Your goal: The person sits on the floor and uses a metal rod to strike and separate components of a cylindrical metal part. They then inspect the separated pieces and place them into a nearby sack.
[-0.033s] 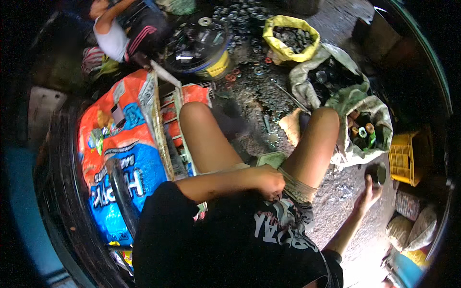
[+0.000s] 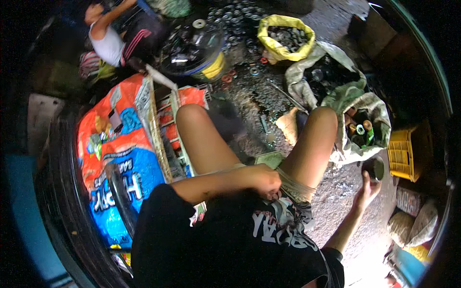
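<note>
A yellow slatted plastic crate (image 2: pixel 401 154) sits at right; at upper left, a person (image 2: pixel 106 45) in white is near a round, yellow-sided tub (image 2: pixel 214 68).

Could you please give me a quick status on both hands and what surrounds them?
Right hand holding dark round object. Left hand over the lap, any grip unclear. Open whitish sack and yellow crate near right hand.

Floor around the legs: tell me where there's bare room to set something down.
Best patch: the grey floor between the right thigh and the right hand, on the near side of the nearest whitish sack. Crowded: beyond the knees, with scattered round pieces and the yellow sack.
</note>
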A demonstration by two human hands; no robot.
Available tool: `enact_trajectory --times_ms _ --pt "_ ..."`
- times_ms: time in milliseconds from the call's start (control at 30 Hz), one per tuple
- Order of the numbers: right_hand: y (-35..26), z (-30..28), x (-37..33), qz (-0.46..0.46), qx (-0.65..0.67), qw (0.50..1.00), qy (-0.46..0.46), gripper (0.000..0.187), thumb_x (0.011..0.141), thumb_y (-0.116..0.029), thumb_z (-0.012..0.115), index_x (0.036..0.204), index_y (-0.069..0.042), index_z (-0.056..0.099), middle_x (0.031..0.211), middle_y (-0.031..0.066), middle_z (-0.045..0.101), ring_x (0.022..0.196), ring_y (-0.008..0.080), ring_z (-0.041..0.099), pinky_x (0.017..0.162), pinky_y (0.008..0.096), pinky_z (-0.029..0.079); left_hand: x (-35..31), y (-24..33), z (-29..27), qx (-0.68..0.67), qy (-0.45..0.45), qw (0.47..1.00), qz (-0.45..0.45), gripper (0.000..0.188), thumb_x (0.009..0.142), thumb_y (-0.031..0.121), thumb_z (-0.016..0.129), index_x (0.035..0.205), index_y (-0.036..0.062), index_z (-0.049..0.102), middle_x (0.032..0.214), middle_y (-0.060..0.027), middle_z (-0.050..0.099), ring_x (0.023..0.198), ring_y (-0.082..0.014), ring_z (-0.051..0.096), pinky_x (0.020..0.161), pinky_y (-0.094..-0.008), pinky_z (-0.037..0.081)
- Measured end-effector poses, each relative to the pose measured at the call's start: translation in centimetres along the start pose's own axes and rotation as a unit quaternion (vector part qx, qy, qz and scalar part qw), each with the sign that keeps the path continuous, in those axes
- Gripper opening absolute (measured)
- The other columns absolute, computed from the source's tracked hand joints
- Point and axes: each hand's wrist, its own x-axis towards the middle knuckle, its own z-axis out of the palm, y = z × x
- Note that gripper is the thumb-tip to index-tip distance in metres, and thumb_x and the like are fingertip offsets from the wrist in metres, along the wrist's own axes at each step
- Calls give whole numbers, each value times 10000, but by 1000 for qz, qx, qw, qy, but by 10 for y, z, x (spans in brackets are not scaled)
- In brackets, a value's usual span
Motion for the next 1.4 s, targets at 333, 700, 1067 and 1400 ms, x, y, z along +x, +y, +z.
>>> enact_trajectory --times_ms 333,700,1067,1400 --pt "-22 36 -18 -10 83 995 -56 539 760 -57 803 1234 1 552 1088 83 649 972 166 625 890 317 506 -26 -37 -13 -168 15 985 44 401 711 136 775 1087 39 677 1175 -159 613 1117 -338 578 921 -434 481" --pt "-30 26 -19 -6 73 997 -35 538 764 -107 826 1222 -4 564 1122 88 638 1019 168 614 927 324 488 -32 -36 -10 -123 64 989 -42 337 677 147 788 967 25 668 1118 -96 596 1050 -308 585 895 -415 474" --pt "-55 50 -7 -32 62 994 -87 548 731 -141 842 1192 -1 581 1065 78 663 980 170 622 900 324 487 -6 -39 14 -17 189 980 59 210 745 171 704 931 74 684 891 -123 629 867 -341 633 768 -447 513" --pt "-61 98 -5 -136 -14 980 -143 554 700 -186 831 1161 18 603 1056 119 680 1001 227 637 927 369 486 40 -87 72 -271 214 930 128 162 758 137 693 903 71 663 867 -146 624 833 -346 621 731 -437 492"
